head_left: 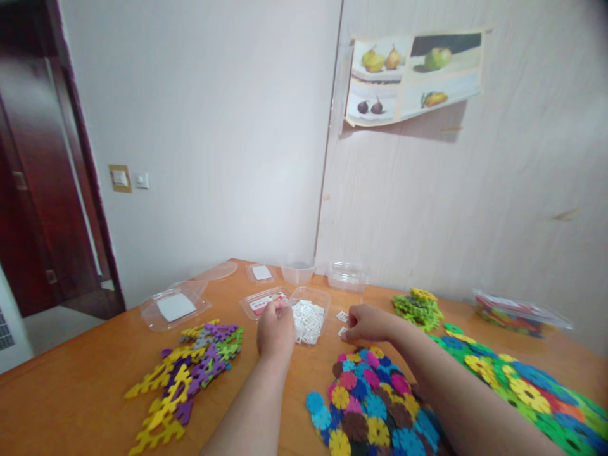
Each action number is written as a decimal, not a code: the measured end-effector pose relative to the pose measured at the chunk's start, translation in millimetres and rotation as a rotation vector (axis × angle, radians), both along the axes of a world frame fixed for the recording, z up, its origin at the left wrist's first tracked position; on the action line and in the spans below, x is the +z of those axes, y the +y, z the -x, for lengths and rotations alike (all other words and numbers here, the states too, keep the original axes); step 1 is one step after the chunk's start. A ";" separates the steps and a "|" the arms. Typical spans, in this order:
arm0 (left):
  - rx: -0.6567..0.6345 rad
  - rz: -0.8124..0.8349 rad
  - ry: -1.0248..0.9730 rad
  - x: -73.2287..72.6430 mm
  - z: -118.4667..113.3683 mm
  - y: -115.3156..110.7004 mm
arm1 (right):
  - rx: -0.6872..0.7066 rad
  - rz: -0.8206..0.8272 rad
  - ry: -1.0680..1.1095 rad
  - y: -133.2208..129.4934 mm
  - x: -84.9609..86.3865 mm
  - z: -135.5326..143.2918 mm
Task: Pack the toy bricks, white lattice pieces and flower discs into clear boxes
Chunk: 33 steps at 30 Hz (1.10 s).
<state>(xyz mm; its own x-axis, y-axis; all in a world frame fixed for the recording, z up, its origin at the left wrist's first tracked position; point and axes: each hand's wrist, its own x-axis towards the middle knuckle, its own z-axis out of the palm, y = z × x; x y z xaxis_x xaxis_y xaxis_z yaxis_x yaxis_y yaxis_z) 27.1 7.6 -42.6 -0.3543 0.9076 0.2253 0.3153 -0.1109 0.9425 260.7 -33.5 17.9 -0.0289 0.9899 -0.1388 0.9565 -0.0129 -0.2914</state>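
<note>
A clear plastic box (pixel 327 309) full of small white tiles (pixel 308 322) stands in the middle of the table. My left hand (pixel 276 330) is at its left rim, fingers curled closed against the edge. To the right of the box, my right hand (pixel 368 323) reaches down to the tabletop. Its fingertips are pinched at a small white tile (pixel 342 331) with dark marks. Another white tile (pixel 342 316) lies flat just beyond it. Behind my left hand is a clear lid (pixel 251 309) with a red and white label.
Colourful notched discs (pixel 356 424) lie below my right hand; green and yellow ones (pixel 527 392) lie farther right. Yellow and purple pieces (pixel 190 373) pile up at left. Clear tubs (pixel 298 272), a lid (pixel 175 307) and a filled box (pixel 520 313) line the back.
</note>
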 end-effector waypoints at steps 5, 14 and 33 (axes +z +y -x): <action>-0.004 0.000 -0.001 -2.6 0.5 2.5 | -0.047 0.023 0.048 -2.0 1.0 7.9; -0.008 0.008 0.004 -6.2 0.7 5.6 | -0.096 -0.082 0.530 8.9 -6.7 4.1; -0.013 0.020 -0.016 -2.6 0.1 3.5 | 0.151 -0.214 -0.013 11.0 -21.8 -0.5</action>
<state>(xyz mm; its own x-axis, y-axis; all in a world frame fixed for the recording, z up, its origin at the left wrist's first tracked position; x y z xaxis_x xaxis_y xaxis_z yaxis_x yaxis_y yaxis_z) 27.1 11.0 -45.2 -0.3462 0.9162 0.2018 0.2991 -0.0961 0.9494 261.1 -22.5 -3.9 -0.1784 0.9813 0.0716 0.9465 0.1911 -0.2599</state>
